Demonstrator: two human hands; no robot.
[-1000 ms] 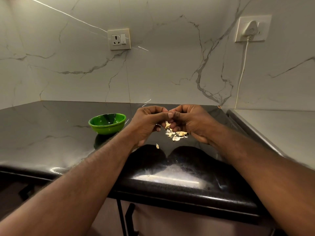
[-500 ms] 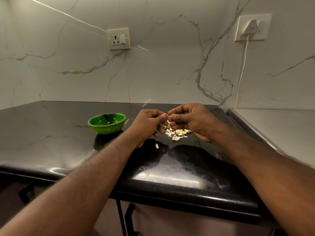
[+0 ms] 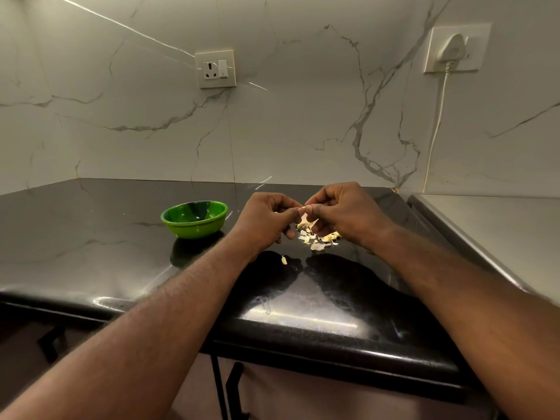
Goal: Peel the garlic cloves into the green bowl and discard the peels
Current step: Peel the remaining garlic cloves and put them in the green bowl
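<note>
My left hand (image 3: 266, 221) and my right hand (image 3: 345, 213) meet above the black counter, fingertips together, both pinching a small pale garlic clove (image 3: 303, 219) between them. Directly below lies a little heap of garlic cloves and peels (image 3: 318, 239) on the counter. One stray piece of garlic (image 3: 284, 260) lies nearer to me. The green bowl (image 3: 194, 219) stands to the left of my left hand; its inside looks dark and I cannot tell what it holds.
The black stone counter (image 3: 91, 237) runs to a marble wall with a socket (image 3: 215, 69). A plugged-in white cable (image 3: 436, 128) hangs at the right, above a steel surface (image 3: 500, 234). The counter's front edge is close to me.
Both hands have stayed together over the heap, rising slightly, with the fingertips working at the clove. The bowl and the heap have not moved.
</note>
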